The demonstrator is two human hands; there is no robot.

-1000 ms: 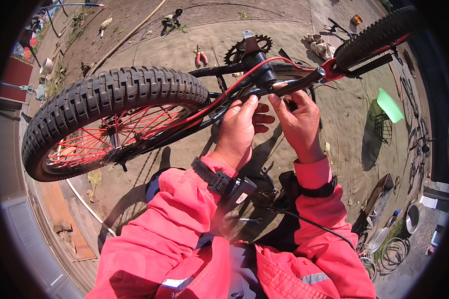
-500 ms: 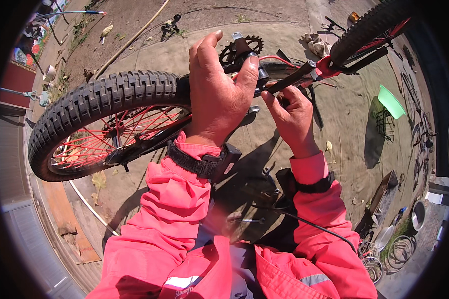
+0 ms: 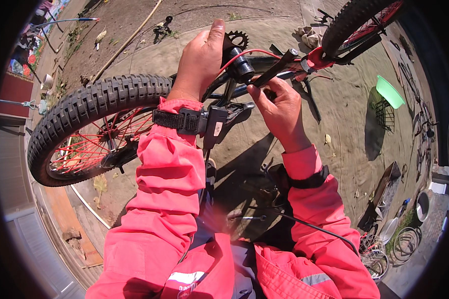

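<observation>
My left hand (image 3: 198,60) is wrapped round a dark tool with a thick, round black nose (image 3: 241,67). The hand hides most of the tool's body. Its nose points down towards a black tube (image 3: 278,69) on the bicycle. Close by, my right hand (image 3: 280,110) is closed, thumb and fingers pinched together at the tube's lower end, just below the tool's tip. What lies between those fingers is too small to make out. The bicycle's knobbly tyre (image 3: 102,89) with red spokes is beside my left forearm, and a toothed chainring (image 3: 238,39) shows beyond the tool.
A second wheel (image 3: 356,30) rises at the upper right beside a red frame part (image 3: 315,60). Further right are a green basin (image 3: 389,92) and a black wire basket (image 3: 385,117). A wrench (image 3: 249,218) lies on the ground below my hands. A thin cable (image 3: 314,225) crosses my right sleeve.
My left hand has moved left and turned, its fingers now curled round the tool with the thumb up. My right hand has shifted slightly left, still pinching near the tube.
</observation>
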